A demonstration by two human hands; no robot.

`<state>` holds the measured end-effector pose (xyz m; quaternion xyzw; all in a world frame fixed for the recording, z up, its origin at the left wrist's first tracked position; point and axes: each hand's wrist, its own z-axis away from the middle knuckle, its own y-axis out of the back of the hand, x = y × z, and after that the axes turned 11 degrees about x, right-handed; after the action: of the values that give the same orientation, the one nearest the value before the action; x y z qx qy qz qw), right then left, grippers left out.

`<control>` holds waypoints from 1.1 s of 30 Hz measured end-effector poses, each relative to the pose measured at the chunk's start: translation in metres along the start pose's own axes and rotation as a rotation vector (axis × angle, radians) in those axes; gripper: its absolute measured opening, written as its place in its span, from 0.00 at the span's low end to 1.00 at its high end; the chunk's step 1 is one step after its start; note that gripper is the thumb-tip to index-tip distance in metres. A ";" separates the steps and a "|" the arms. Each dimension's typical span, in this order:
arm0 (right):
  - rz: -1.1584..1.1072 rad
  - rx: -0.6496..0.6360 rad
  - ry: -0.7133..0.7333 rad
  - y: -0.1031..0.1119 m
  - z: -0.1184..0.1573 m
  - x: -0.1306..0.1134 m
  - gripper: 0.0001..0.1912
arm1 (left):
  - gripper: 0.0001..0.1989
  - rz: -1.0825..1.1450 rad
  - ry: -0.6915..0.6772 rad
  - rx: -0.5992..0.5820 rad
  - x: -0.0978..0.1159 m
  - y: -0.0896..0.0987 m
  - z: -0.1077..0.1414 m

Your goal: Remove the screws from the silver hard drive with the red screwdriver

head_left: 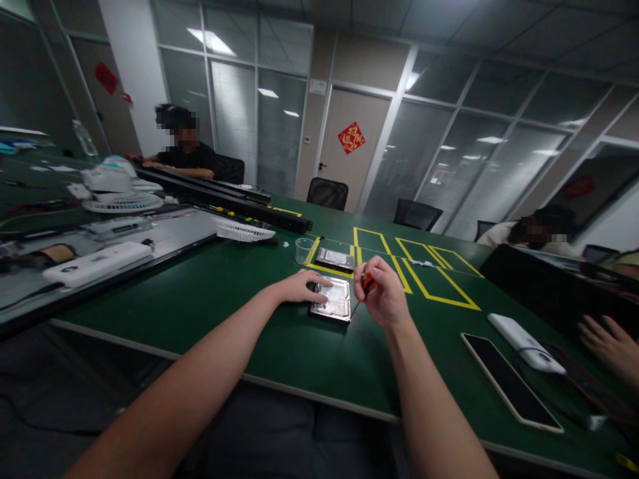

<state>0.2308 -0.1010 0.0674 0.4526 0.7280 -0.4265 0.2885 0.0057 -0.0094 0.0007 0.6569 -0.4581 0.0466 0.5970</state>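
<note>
A silver hard drive (339, 301) lies flat on the green table in front of me. My left hand (305, 287) rests on its left side, fingers spread over the label. In my right hand (383, 293) is a screwdriver (368, 285) with a red and black handle, the fingers wrapped round it. Its thin shaft slants down toward the right edge of the drive; whether the tip sits in a screw is too small to tell. Just behind lies a second hard drive (335, 258), inside a yellow tape outline. A clear plastic cup (303, 251) stands to its left.
Yellow tape rectangles (444, 283) mark the table to the right. A phone (512, 379) and a white power bank (524, 342) lie near right, beside another person's hand (612, 342). At left are a large panel (184, 233), a white power strip (97, 264) and fan parts (244, 230).
</note>
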 end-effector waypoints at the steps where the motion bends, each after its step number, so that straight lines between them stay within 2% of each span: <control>1: -0.006 -0.002 -0.009 0.000 0.000 0.000 0.07 | 0.33 -0.001 0.002 0.000 0.000 0.000 0.000; 5: -0.018 -0.004 -0.044 -0.001 -0.001 -0.002 0.06 | 0.34 0.002 0.018 -0.006 0.003 0.002 0.001; 10: -0.037 -0.003 -0.031 0.000 -0.003 -0.002 0.14 | 0.33 0.000 0.014 -0.006 0.004 0.002 0.001; 16: -0.028 0.021 0.019 0.000 -0.001 0.000 0.09 | 0.34 -0.004 0.018 -0.003 0.002 0.001 0.001; 21: -0.046 0.013 -0.021 0.000 -0.002 -0.001 0.06 | 0.34 -0.004 0.024 -0.009 0.001 0.002 0.001; 27: -0.088 -0.009 -0.050 0.002 -0.005 -0.003 0.17 | 0.34 -0.013 0.022 -0.012 0.003 0.003 0.001; 33: -0.036 0.026 -0.005 0.003 -0.003 0.000 0.10 | 0.34 -0.015 0.025 -0.022 0.005 0.004 0.002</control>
<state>0.2332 -0.0974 0.0683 0.4421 0.7295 -0.4424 0.2768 0.0053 -0.0135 0.0060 0.6531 -0.4463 0.0455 0.6100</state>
